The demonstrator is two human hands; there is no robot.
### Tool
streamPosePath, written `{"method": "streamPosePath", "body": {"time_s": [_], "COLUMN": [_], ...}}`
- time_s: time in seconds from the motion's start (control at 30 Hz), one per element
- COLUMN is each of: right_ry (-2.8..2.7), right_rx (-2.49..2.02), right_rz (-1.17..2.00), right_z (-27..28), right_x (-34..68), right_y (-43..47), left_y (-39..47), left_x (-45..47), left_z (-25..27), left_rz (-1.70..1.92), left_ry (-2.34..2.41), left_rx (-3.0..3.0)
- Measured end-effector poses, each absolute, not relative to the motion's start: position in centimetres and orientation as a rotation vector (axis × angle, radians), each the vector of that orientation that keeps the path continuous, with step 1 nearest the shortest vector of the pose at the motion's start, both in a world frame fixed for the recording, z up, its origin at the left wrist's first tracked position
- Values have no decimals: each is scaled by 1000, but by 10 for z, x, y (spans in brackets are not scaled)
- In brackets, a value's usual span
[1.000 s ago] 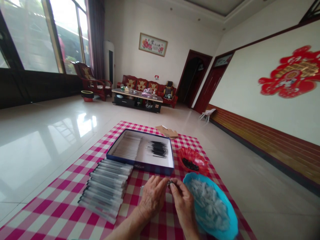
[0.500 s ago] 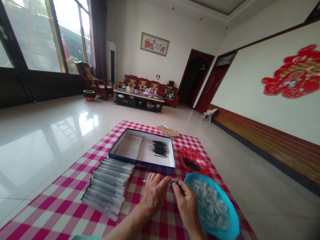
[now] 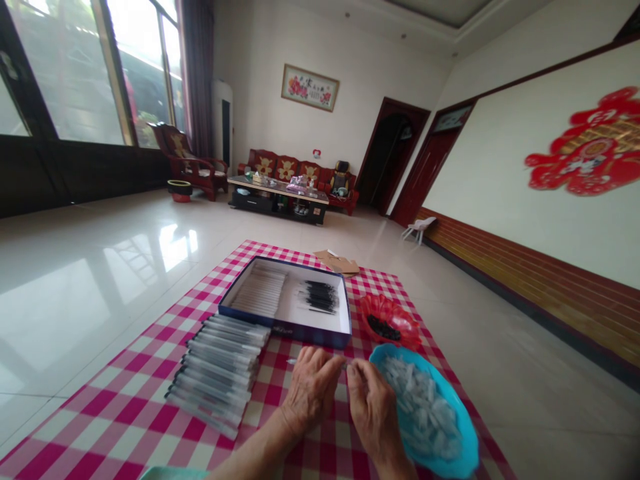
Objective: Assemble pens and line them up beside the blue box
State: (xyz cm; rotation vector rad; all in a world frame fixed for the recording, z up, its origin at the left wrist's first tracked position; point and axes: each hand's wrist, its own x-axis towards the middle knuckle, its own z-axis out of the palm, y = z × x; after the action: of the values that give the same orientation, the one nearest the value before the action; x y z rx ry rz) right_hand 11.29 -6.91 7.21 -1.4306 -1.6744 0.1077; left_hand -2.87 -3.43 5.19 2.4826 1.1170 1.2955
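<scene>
My left hand (image 3: 313, 387) is closed around a slim clear pen (image 3: 291, 361), whose pointed end sticks out on the left. My right hand (image 3: 373, 403) pinches at the pen's other end, fingertips almost meeting those of the left; whatever small part is between them is mostly hidden. A row of clear pens with black ends (image 3: 215, 373) lies left of my hands. Beyond stands a blue-edged box (image 3: 295, 330) with clear tubes (image 3: 257, 293) and thin black refills (image 3: 321, 297). Beside my right hand is a blue bowl (image 3: 467, 427) of translucent caps (image 3: 425, 407).
A red flower-shaped bowl (image 3: 405, 320) with small black parts (image 3: 383, 327) sits behind the blue bowl. Brown cardboard (image 3: 340, 262) lies at the far edge of the checked tablecloth (image 3: 135, 393). A pale green edge (image 3: 173, 473) shows at the bottom. Farther off is a coffee table (image 3: 277, 193).
My right fingers have closed in on the pen's end, and the dark piece seen between them is now mostly covered. The left hand has hardly moved.
</scene>
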Motion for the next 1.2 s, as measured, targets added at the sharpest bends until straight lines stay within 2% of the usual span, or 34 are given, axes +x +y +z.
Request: {"method": "streamPosePath", "body": {"time_s": [1.2], "right_ry": [-1823], "right_rx": [-1332], "right_rz": [71], "right_z": [76], "right_x": [125], "right_y": [-69], "left_y": [-35], "left_x": [-29], "left_z": [53], "left_rz": [1246], "left_ry": [1041], "left_rx": [2503]}}
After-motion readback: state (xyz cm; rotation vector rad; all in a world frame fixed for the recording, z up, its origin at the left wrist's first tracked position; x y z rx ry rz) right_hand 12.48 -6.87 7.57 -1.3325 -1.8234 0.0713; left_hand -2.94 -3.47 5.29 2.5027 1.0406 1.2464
